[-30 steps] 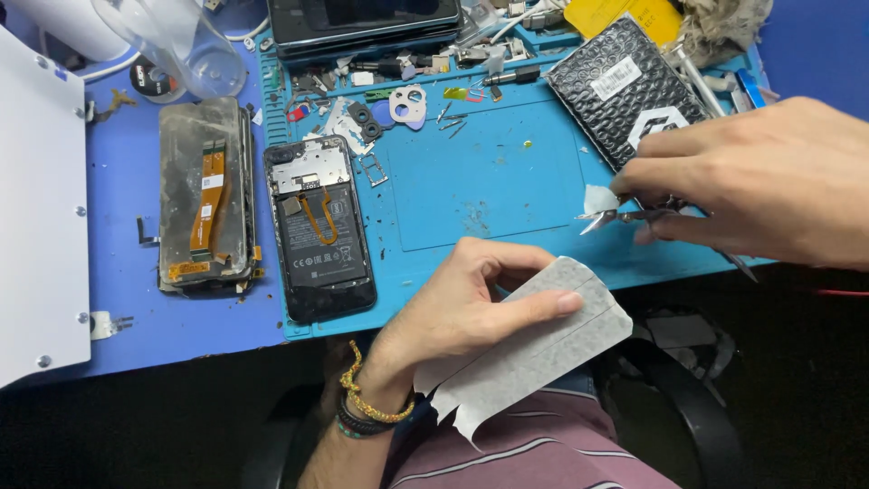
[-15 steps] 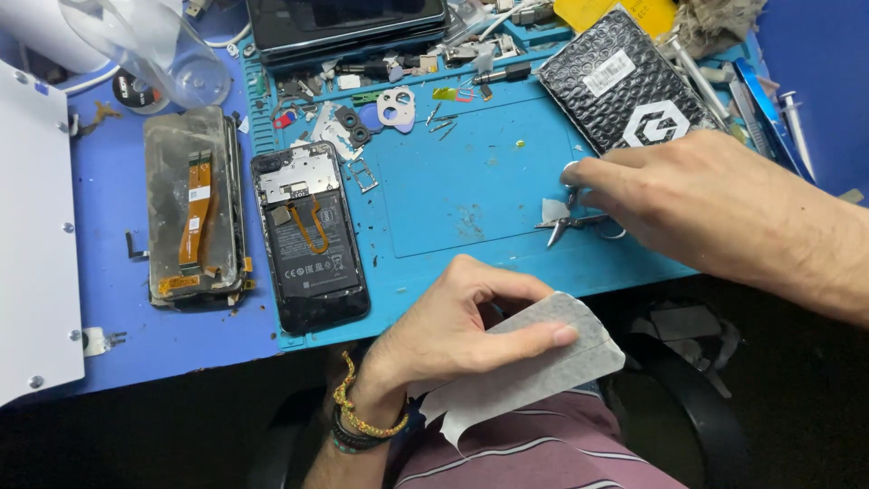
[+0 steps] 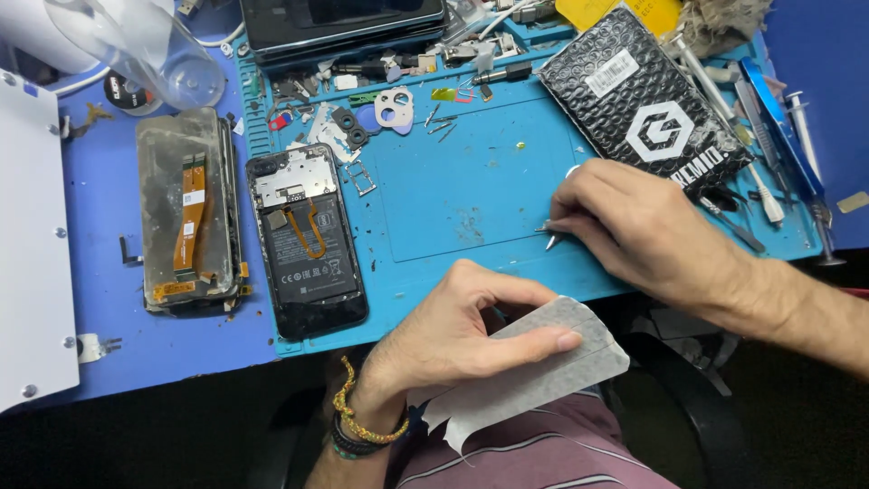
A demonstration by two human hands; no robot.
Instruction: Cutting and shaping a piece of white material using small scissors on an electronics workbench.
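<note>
Grey sheet (image 3: 534,367) pinched flat between left hand (image 3: 453,340) thumb and fingers, off mat (image 3: 471,195) near edge; tweezers (image 3: 549,234) pinched by right hand (image 3: 634,231) fingertips, tips down on mat for steadiness.

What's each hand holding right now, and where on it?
Left hand pinches a grey sheet at its near long edge. Right hand grips tweezers near the tips.
</note>
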